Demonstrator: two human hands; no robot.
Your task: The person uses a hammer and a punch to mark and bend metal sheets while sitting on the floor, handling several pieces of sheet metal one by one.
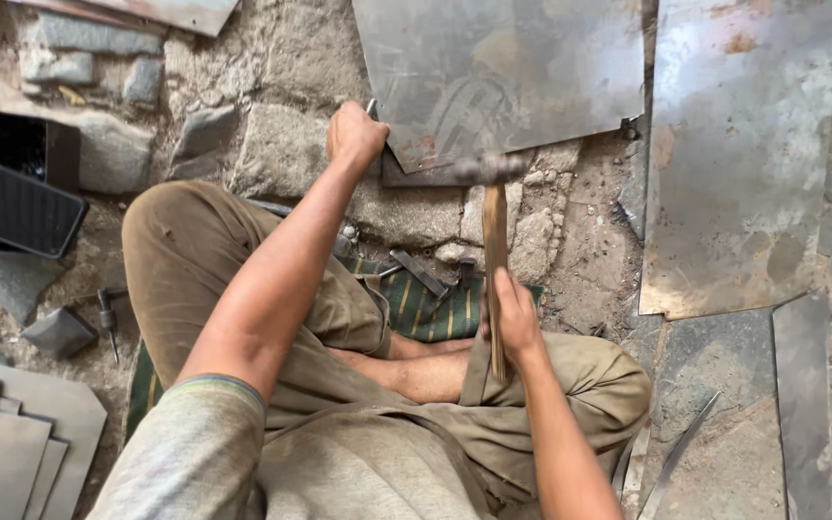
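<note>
Gripping a wooden-handled hammer with a blurred grey steel head (489,207) low on the shaft: right hand (512,313), fingers wrapped tight around the wood, head raised above the near edge of a large dull-grey sheet of scuffed metal (503,72). Pinning something slim at that sheet's near corner: left hand (353,135), fingers curled closed around what looks like a short steel punch or chisel, only its tip showing above the fist, kind not certain. Resting flat on rough grey stone paving (281,149): the sheet, corner overhanging a darker scrap plate. Seated cross-legged on a green striped cloth mat (426,308), knees in olive-brown trousers. Nearby: second rust-flecked metal sheet (739,154) to the right; stack of cut grey plates (12,443) lower left; small dark hammer-like tool (106,318) on the ground; black ribbed plastic crate (12,197) at left; thin curved metal offcuts (671,462) lower right. Judged good practice: holding the tool upright and steady, keeping knuckles below the struck end, landing the head square rather than glancing, swinging from the wrist with short controlled blows, watching the mark and not the hammer.
</note>
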